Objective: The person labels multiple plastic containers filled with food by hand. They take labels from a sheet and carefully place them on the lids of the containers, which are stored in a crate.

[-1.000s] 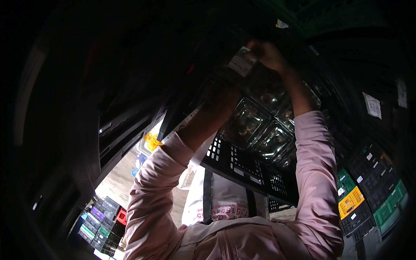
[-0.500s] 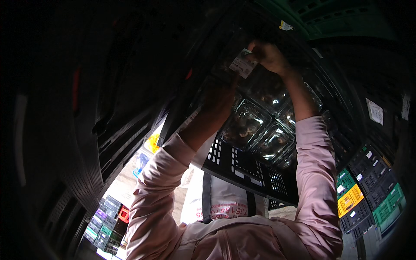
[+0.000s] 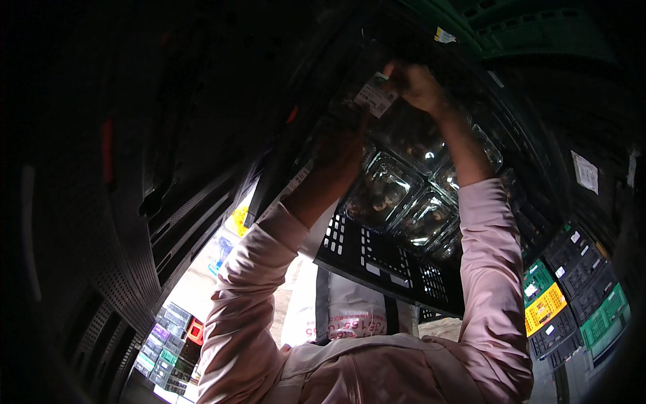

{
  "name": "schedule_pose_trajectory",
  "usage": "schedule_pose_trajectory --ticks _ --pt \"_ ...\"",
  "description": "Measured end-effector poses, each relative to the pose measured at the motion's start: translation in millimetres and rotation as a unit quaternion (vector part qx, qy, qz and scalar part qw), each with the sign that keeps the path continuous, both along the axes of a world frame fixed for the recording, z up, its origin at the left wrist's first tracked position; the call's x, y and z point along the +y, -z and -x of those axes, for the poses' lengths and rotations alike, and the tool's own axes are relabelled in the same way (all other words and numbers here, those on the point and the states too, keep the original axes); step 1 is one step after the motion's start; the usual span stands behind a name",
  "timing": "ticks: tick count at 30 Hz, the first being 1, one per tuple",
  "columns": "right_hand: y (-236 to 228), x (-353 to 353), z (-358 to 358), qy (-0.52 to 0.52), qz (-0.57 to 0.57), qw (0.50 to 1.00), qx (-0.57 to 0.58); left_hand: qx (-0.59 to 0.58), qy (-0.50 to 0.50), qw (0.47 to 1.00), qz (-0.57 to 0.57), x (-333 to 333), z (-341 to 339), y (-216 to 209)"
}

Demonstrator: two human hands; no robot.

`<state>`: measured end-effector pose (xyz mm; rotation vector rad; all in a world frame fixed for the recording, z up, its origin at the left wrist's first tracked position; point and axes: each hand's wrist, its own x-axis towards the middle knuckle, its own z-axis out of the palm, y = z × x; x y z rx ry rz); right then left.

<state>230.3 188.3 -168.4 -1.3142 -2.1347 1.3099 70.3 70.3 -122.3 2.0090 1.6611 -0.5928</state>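
Observation:
A white printed label (image 3: 375, 98) shows on a clear plastic box at the far end of a black crate (image 3: 367, 259). My right hand (image 3: 418, 87) is at the label's upper right edge, fingers bent together and closed on that edge. In deep shadow below the label is my left hand (image 3: 342, 149); one finger seems to reach toward the label's lower edge, and the other fingers cannot be made out. Nearer me in the crate lie several clear lidded plastic boxes, among them one box (image 3: 383, 192) with brownish pieces inside and another box (image 3: 425, 217) beside it.
Dark crate walls (image 3: 182, 222) rise on the left. A green crate (image 3: 531, 30) is at the top right. Stacked crates, including a yellow crate (image 3: 545, 310), stand at the lower right. More coloured crates (image 3: 161, 353) are at the lower left. A white sack (image 3: 350, 306) lies beneath the black crate.
The view has shifted slightly. Both hands stay by the label, with my right hand still at its edge; the boxes have not moved in the crate.

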Motion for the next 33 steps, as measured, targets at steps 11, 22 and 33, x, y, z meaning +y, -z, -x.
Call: schedule_pose_trajectory --ticks 11,22,33 --pt "-10.1 4.8 0.5 -0.018 0.036 0.999 0.005 0.017 0.03 0.998 -0.06 -0.6 -2.6 3.4" --pt "-2.2 0.9 -4.1 -0.023 -0.028 0.999 0.0 0.027 0.041 0.996 -0.076 -2.3 -4.4 5.5" --pt "-11.5 -13.7 10.4 0.032 -0.151 0.955 -0.254 -0.003 0.011 1.0 -0.018 2.2 -4.2 2.5"
